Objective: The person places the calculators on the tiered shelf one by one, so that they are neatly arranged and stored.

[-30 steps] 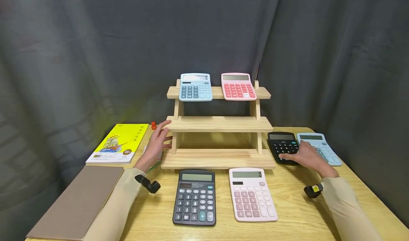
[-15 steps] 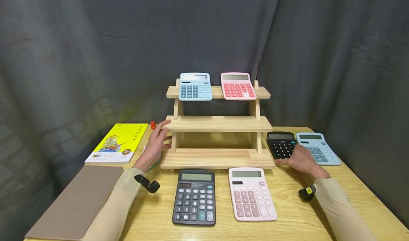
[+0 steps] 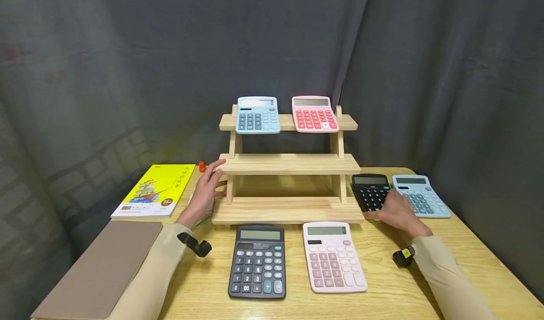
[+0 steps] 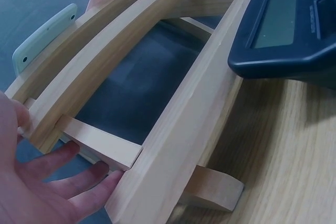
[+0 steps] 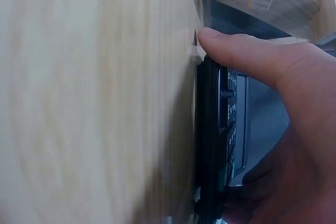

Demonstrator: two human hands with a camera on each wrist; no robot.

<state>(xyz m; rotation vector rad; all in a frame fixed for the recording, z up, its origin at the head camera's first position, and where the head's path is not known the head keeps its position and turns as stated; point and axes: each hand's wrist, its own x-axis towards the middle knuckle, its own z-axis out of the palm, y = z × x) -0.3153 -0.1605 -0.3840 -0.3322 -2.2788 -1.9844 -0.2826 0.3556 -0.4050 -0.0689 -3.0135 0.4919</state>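
In the head view I have a three-tier rack [image 3: 289, 210] of pale, grained wood at centre frame. The black calculator [image 3: 369, 193], a flat slab with small raised keys, sits at the right, beside a light blue calculator [image 3: 425, 204]. The person's right hand [image 3: 396, 212], wrist angled in from lower right, pinches it between thumb and curled fingers. The left hand [image 3: 203, 192], well apart, touches the rack's left end.

On the left wrist view, I see that hand at lower left, fingers loosely spread against smooth wood; a dark grey calculator [image 4: 302, 59] rounds off the upper right.

My right wrist view shows the black calculator edge-on near centre, thumb at its corner, other fingers partly hidden
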